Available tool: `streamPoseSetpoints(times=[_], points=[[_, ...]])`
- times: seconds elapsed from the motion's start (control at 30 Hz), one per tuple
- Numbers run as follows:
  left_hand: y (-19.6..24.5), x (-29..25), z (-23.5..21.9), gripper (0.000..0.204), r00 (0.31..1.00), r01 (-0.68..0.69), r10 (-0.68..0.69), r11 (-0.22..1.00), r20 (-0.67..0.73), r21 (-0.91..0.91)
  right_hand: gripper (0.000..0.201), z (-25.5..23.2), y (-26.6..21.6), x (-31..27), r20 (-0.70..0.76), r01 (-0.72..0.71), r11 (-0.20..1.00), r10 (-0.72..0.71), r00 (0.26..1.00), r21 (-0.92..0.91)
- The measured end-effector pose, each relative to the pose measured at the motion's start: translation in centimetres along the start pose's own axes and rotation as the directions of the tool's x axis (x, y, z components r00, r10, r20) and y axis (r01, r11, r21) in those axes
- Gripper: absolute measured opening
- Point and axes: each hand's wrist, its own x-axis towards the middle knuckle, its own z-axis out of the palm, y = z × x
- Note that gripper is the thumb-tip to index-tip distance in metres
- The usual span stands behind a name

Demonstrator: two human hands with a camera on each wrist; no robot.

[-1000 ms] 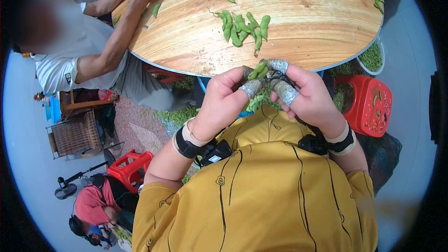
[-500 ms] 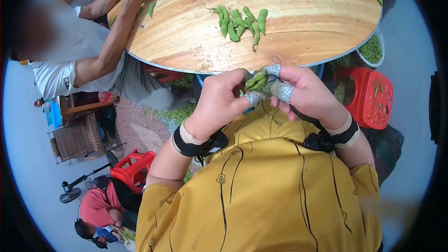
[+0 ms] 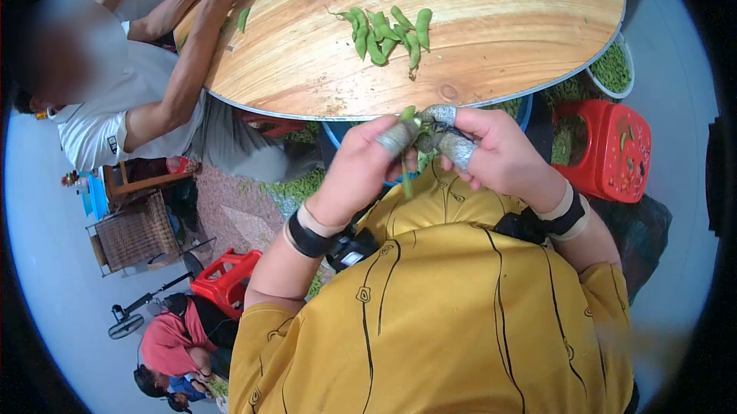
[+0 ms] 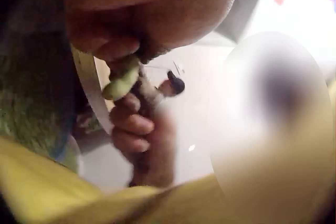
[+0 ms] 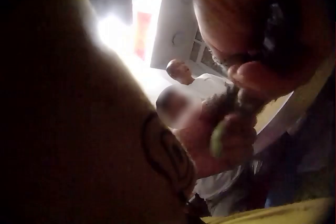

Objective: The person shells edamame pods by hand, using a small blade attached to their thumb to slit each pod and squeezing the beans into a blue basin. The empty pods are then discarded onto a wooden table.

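Both hands meet just off the near table edge, their thumbs and forefingers wrapped in grey tape. The left hand point(image 3: 359, 166) pinches green pods point(image 3: 407, 116); one hangs below its fingers, blurred. Tips of the right hand point(image 3: 503, 155) touch the left's and pinch the same pods. In the left wrist view a pale green pod point(image 4: 122, 83) lies between the left hand point(image 4: 152, 8) above and the right hand point(image 4: 142, 134) below. The right wrist view shows a pod point(image 5: 217, 140) against the left hand's fingers. How many pods are held, I cannot tell.
On the wooden table point(image 3: 307, 69) lies a pile of pods point(image 3: 380, 30), with loose pods beyond. Another person's forearms point(image 3: 188, 69) rest at the left. A red stool point(image 3: 614, 153) and a white basin of pods point(image 3: 612, 69) stand right; a blue tub is partly hidden beneath the hands.
The pods between the fingers have turned from lying flat to pointing up and down, and the left thumb has moved up. The table has shifted slightly up and left in view.
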Motion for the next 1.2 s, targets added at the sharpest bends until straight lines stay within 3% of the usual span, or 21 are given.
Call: streamPoseSetpoints(times=[0.03,0.1,0.17,0.23,0.33,0.4,0.63,0.73,0.8,0.83,0.93,1.0,1.03,1.1,1.13,1.2], points=[[-0.1,-0.1,-0.1,0.016,1.0,0.001,-0.001,1.0,0.0,0.0,0.037,-0.3,0.2,0.0,0.0,0.0,1.0,0.0,1.0,0.001],[-0.7,-0.3,-0.6,0.023,0.98,0.104,-0.019,0.901,0.2,-0.422,0.036,-0.8,0.7,0.2,0.111,-0.01,0.994,-0.002,0.994,0.105],[-1.7,0.1,-0.9,0.022,0.984,0.075,-0.009,0.926,0.176,-0.371,0.034,-0.9,0.9,0.4,0.084,-0.019,0.998,0.013,0.996,0.067],[-1.5,0.0,-0.7,0.023,0.99,-0.014,0.036,0.987,0.134,-0.163,0.032,-0.9,0.9,0.4,0.056,-0.03,0.999,0.028,0.998,0.03],[-0.9,-0.4,-0.1,0.022,0.998,-0.003,0.007,0.998,0.063,-0.058,0.027,-0.9,1.4,0.6,-0.008,-0.016,0.998,0.015,1.0,-0.064],[-0.4,-0.7,0.1,0.021,0.997,0.021,-0.017,0.998,0.074,-0.051,0.025,-0.8,3.0,1.5,-0.08,0.326,0.925,-0.346,0.935,-0.197],[-0.2,-0.7,-0.9,0.016,0.969,0.044,-0.038,0.999,0.244,-0.018,0.022,-0.6,1.9,1.5,0.016,0.346,0.885,-0.359,0.933,-0.312],[-0.8,-0.8,-0.5,0.021,0.985,0.001,-0.008,0.999,0.172,0.038,0.023,-0.6,1.7,1.5,-0.008,0.268,0.839,-0.309,0.951,-0.474],[-0.6,-1.1,-0.3,0.019,0.989,-0.048,0.038,0.996,0.142,0.07,0.024,-0.5,1.7,1.5,-0.057,0.303,0.76,-0.407,0.912,-0.575],[-0.4,-1.2,-0.3,0.016,0.99,-0.095,0.084,0.99,0.112,0.104,0.024,-0.4,2.0,1.6,-0.056,0.303,0.761,-0.406,0.912,-0.574],[-0.7,-1.2,-1.2,0.017,0.992,-0.071,0.055,0.987,0.111,0.142,0.019,-0.3,2.5,1.7,-0.124,0.304,0.863,-0.381,0.916,-0.405],[-1.0,-1.0,-1.9,0.018,0.993,-0.041,0.035,0.998,0.109,0.048,0.016,-0.6,1.5,1.4,-0.169,0.156,0.946,-0.21,0.963,-0.286],[-1.1,-0.9,-2.0,0.018,0.994,-0.012,0.017,0.999,0.111,-0.046,0.016,-0.7,2.1,1.6,-0.168,0.155,0.945,-0.21,0.963,-0.287],[-1.1,-0.9,-1.8,0.019,0.994,-0.012,0.017,0.999,0.112,-0.042,0.013,-0.5,3.1,2.0,-0.091,0.315,0.919,-0.344,0.935,-0.235],[-1.0,-0.8,-1.7,0.02,0.994,-0.012,0.016,0.999,0.112,-0.036,0.013,-0.5,2.6,1.7,-0.094,0.313,0.92,-0.342,0.935,-0.235],[-0.7,-0.9,-1.0,0.02,0.993,-0.051,0.049,0.999,0.11,0.014,0.015,-0.6,0.8,1.0,-0.046,-0.005,0.994,0.0,0.999,-0.111]])
